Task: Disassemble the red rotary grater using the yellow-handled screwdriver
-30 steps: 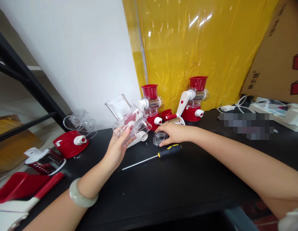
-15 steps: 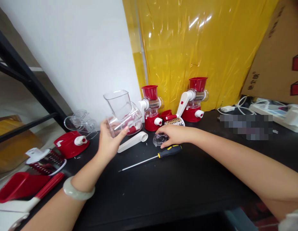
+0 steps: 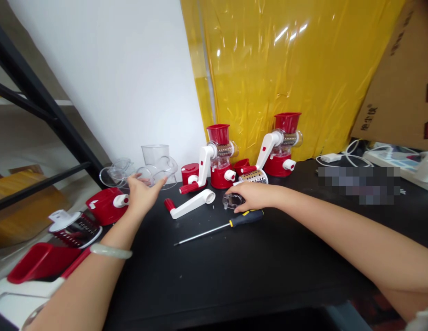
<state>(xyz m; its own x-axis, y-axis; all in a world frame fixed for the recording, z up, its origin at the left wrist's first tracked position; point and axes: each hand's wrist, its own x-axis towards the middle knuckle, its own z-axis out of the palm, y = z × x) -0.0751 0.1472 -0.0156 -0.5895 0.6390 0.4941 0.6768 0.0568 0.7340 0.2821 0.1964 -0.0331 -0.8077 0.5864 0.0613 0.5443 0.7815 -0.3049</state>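
My left hand is stretched toward the back of the black table with its fingers spread. Its fingertips are at the foot of a clear plastic grater housing, which stands upright against the white wall. My right hand lies on the table, its fingers closed over a small clear round cap. A white crank handle with a red knob lies between my two hands. Just in front of my right hand lies a screwdriver with a black and yellow grip.
Two assembled red and white rotary graters stand before a yellow plastic sheet. A metal drum lies behind my right hand. At the left are a red base, a blade drum and a red hopper. Cables and a cardboard box are at the right.
My left hand carried the clear housing left and back, stood it by the wall and opened. The white crank now lies uncovered. My right hand stayed on the clear cap.
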